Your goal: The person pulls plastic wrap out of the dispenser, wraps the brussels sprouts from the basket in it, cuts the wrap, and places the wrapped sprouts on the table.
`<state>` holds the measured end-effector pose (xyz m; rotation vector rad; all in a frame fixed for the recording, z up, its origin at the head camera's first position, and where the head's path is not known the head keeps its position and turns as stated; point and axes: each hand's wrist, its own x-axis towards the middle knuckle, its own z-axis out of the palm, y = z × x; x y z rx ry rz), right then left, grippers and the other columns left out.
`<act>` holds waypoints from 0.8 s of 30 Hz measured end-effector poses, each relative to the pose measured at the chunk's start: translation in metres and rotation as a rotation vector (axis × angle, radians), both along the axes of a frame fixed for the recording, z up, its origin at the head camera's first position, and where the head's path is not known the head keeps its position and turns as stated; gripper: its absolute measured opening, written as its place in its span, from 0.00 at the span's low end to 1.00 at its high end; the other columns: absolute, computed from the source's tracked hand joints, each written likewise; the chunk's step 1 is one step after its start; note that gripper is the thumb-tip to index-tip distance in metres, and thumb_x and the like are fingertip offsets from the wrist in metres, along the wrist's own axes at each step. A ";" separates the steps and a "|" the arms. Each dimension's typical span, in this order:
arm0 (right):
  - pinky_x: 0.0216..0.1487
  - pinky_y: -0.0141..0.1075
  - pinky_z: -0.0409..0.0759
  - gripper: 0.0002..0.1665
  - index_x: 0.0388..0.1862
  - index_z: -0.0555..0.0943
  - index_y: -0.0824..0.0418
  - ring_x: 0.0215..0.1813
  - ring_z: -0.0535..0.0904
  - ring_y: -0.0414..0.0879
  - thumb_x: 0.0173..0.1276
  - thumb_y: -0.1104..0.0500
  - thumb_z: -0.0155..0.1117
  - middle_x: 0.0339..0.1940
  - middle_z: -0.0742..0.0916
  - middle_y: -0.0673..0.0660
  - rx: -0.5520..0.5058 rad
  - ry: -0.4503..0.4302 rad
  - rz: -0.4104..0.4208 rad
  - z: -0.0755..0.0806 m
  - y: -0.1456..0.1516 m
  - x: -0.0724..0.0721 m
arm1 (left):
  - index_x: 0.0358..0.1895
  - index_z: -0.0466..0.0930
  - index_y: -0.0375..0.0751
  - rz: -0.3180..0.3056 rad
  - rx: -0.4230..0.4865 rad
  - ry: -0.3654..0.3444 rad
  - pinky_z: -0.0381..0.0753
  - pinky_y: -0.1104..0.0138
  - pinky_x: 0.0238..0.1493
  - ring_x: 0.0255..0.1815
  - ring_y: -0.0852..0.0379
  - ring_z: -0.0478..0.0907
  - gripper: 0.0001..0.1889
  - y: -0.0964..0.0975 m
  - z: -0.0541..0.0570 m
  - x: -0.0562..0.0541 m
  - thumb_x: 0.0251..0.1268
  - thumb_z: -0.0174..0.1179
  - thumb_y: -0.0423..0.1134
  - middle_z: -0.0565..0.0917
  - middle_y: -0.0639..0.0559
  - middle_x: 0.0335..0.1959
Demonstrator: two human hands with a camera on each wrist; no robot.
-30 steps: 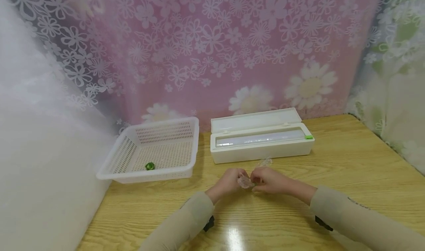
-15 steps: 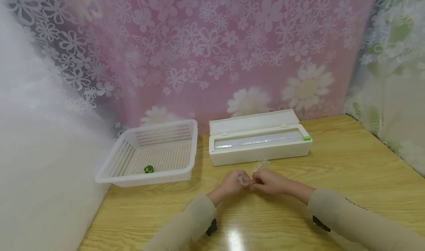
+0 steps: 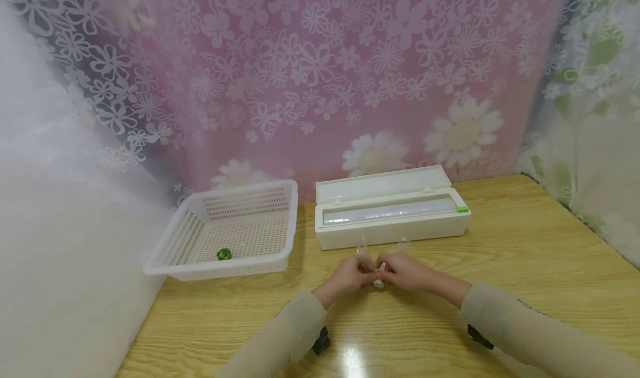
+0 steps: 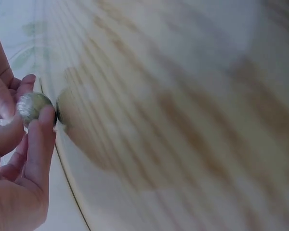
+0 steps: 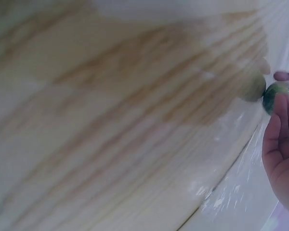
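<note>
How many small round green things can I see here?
2. The loose green ball lies in the white basket; the held green ball is between the left grip and right grip. Others could be hidden by the basket.

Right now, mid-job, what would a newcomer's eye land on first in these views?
Probably the pink flowered backdrop filling the upper head view. Next, the open white box with a roll inside, toward the table's back, and a white basket with a small green piece to its left. Then the left hand and right hand in front of the box, together holding a small film-wrapped green ball.
</note>
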<state>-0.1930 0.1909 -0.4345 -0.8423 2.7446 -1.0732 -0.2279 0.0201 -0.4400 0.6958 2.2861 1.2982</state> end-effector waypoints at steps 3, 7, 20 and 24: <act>0.18 0.28 0.66 0.03 0.32 0.72 0.61 0.18 0.67 0.32 0.62 0.63 0.57 0.16 0.77 0.44 0.037 0.062 -0.004 0.000 0.000 0.001 | 0.30 0.77 0.36 0.007 -0.032 0.058 0.74 0.71 0.23 0.24 0.62 0.73 0.01 0.000 0.002 0.000 0.55 0.60 0.30 0.78 0.52 0.30; 0.19 0.28 0.65 0.06 0.25 0.72 0.59 0.19 0.65 0.33 0.58 0.64 0.61 0.17 0.74 0.43 0.075 0.139 -0.036 0.002 0.000 0.002 | 0.28 0.76 0.36 0.004 -0.063 0.133 0.72 0.73 0.22 0.24 0.63 0.71 0.03 0.001 0.004 -0.001 0.52 0.60 0.26 0.78 0.52 0.30; 0.20 0.28 0.67 0.10 0.18 0.74 0.56 0.20 0.65 0.33 0.54 0.63 0.66 0.16 0.76 0.43 0.105 0.107 -0.094 0.006 0.005 -0.001 | 0.30 0.83 0.39 -0.096 -0.037 0.211 0.72 0.75 0.25 0.29 0.67 0.73 0.03 0.004 0.006 -0.003 0.54 0.61 0.34 0.81 0.56 0.31; 0.19 0.27 0.67 0.09 0.19 0.76 0.58 0.18 0.65 0.33 0.56 0.61 0.64 0.15 0.77 0.44 0.096 0.095 -0.081 0.008 0.005 -0.002 | 0.32 0.84 0.38 -0.086 -0.052 0.268 0.73 0.75 0.31 0.37 0.63 0.75 0.06 0.004 0.005 -0.004 0.58 0.57 0.33 0.82 0.54 0.34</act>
